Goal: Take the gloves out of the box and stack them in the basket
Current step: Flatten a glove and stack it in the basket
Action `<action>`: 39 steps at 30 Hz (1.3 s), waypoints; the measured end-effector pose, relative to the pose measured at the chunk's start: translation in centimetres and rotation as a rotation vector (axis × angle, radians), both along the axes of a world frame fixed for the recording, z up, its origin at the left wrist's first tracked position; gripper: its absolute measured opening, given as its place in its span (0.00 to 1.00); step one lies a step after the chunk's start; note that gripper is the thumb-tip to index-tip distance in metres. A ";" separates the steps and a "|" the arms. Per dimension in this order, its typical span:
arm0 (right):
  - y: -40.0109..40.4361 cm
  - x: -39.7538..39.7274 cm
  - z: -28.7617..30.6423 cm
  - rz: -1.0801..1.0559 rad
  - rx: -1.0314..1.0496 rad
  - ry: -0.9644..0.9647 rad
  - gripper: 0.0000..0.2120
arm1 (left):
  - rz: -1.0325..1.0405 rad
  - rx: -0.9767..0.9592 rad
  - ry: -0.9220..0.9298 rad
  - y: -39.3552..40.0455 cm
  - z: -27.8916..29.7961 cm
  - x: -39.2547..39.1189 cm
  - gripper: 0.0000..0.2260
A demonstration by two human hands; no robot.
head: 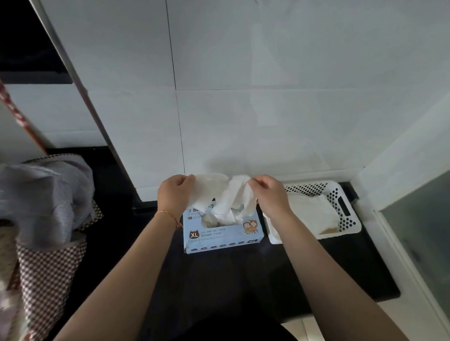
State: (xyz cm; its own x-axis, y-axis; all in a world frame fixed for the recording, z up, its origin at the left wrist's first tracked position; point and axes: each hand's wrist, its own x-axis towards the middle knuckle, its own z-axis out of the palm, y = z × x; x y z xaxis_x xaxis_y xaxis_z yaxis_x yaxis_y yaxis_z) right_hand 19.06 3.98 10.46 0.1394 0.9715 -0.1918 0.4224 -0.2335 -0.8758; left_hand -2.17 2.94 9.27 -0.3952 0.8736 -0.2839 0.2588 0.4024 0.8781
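A thin, crumpled white disposable glove (228, 194) hangs stretched over the pale blue cardboard glove box (223, 232), the left hand (173, 194) pinching its 9 o'clock edge and the right hand (270, 191) its 3 o'clock edge. More gloves bulge from the opening. Best to pull it flat, then carry it toward 3 o'clock onto the pile inside the white perforated plastic basket (339, 201).

The desk (227, 283) is dark, almost black, and it sits against a white wall. A light blue box (223, 235) stands on it near the back, in the middle, with white gloves (232, 204) poking out of its top. Just beside the box, on the right, a white basket (340, 207) with little holes in its walls also stands on the desk.
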 end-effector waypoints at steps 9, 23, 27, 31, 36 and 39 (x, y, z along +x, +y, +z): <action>-0.7 -2.5 1.4 0.253 0.035 -0.068 0.19 | 0.032 -0.073 -0.469 -0.2 1.6 -0.5 0.07; -1.5 -3.5 3.6 0.226 0.213 -0.060 0.04 | -0.129 -0.190 -0.217 -1.1 2.2 0.1 0.12; -1.6 -3.3 5.7 0.343 0.233 -0.013 0.10 | -0.209 0.162 -0.165 -1.1 5.0 0.1 0.13; -1.8 -3.4 6.8 0.412 0.270 -0.027 0.12 | -0.636 0.196 -0.332 -0.8 6.8 0.5 0.17; -1.7 -2.3 7.5 0.329 0.279 -0.073 0.11 | -0.569 0.180 -0.308 -1.0 5.8 1.4 0.10; -1.7 -1.5 7.5 0.286 0.276 -0.110 0.10 | -0.511 0.163 -0.214 -1.4 5.2 2.2 0.04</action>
State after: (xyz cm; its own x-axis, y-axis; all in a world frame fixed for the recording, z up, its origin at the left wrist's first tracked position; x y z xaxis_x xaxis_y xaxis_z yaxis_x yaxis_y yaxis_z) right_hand 17.53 2.28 17.99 -0.1383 0.9870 0.0821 0.5306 0.1438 -0.8353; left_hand 0.01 1.50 14.45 0.1396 0.9778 -0.1565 0.1941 0.1280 0.9726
